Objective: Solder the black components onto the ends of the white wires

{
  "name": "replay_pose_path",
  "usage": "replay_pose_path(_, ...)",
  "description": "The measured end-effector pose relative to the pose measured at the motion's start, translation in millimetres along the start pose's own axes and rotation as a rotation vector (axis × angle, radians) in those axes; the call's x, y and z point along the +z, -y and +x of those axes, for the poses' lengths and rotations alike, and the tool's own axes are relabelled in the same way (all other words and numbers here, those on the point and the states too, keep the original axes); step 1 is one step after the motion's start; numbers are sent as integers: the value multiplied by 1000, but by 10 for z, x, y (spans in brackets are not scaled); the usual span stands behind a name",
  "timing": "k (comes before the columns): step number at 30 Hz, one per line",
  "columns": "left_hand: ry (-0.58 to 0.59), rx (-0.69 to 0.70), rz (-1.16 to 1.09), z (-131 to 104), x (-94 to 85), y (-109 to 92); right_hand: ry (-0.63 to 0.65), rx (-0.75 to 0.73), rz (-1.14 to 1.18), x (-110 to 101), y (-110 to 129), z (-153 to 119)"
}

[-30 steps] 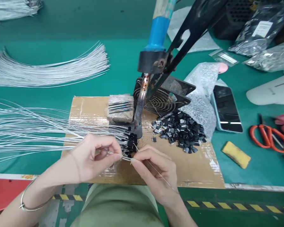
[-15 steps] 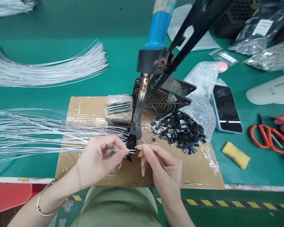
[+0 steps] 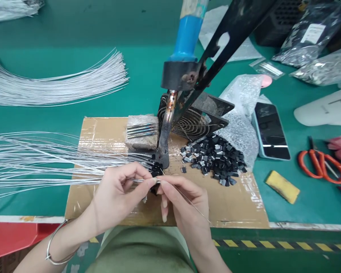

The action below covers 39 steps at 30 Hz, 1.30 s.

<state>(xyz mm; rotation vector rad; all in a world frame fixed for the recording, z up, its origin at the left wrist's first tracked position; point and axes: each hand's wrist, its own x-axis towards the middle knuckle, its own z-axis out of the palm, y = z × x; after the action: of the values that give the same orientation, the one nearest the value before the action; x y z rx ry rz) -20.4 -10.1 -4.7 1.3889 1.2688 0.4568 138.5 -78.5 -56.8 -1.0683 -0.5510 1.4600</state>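
The left hand (image 3: 123, 197) pinches pale wire (image 3: 138, 181) near its end, in front of the soldering iron (image 3: 170, 110), and the right hand (image 3: 187, 208), fingers closed round a thin strand (image 3: 197, 209), could knock that end askew by pressing unevenly

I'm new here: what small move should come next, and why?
Probably guide the wires toward the soldering iron: the left hand pinches them, the right hand, at their ends, holds a thin strand, and the iron stands just beyond.
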Motion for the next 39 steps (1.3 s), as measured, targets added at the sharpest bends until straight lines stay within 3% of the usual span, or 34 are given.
replay_pose_path(16, -23, 95, 21, -47, 45, -20, -5, 96, 106, 44, 16, 16)
replay_pose_path(31, 49, 40, 64, -66, -23, 5, 109, 222, 184, -46, 71, 64)
replay_pose_path(39, -38, 107, 75, -60, 19, 28, 95, 241, 231, -24, 27, 67)
